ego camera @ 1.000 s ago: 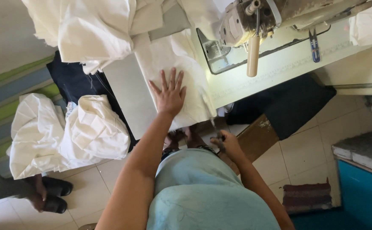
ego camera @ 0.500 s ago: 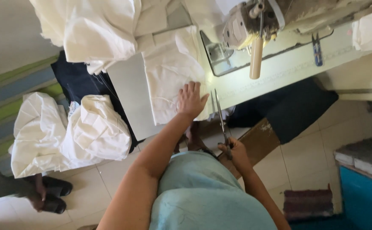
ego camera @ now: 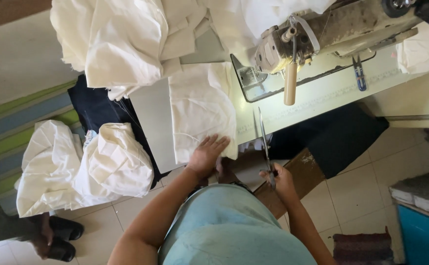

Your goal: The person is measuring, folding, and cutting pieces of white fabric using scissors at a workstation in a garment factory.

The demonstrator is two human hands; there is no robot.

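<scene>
Pressing flat on the near edge of a cream fabric piece (ego camera: 200, 110), the left hand (ego camera: 205, 156) has its fingers (ego camera: 219, 143) spread and released, gripping nothing. The fabric piece lies on the desk (ego camera: 317, 95), its lower edge hanging just over the front rim, directly left of the sewing machine's needle plate (ego camera: 248, 81).

The right hand (ego camera: 279, 177) is below the desk's front edge, fingers clenched around the handles of a pair of long scissors (ego camera: 264, 145). The blades point up and away from the person, the tips reaching onto the desk surface just right of the fabric piece; whether the blades touch the cloth cannot be determined.

The sewing machine (ego camera: 322, 29) stands at the rear right of the desk, with a pale cylindrical lever (ego camera: 290, 84) hanging from its head. Small blue thread snips (ego camera: 359, 73) lie on the desk right of the machine head, well apart from both hands.

A heap of cream cloth (ego camera: 126, 39) covers the rear left of the desk. A second bundle of white cloth (ego camera: 82, 169) rests on the tiled floor (ego camera: 357, 191) at left, beside dark fabric (ego camera: 96, 105). Black shoes (ego camera: 59, 240) stand at the lower left corner.
</scene>
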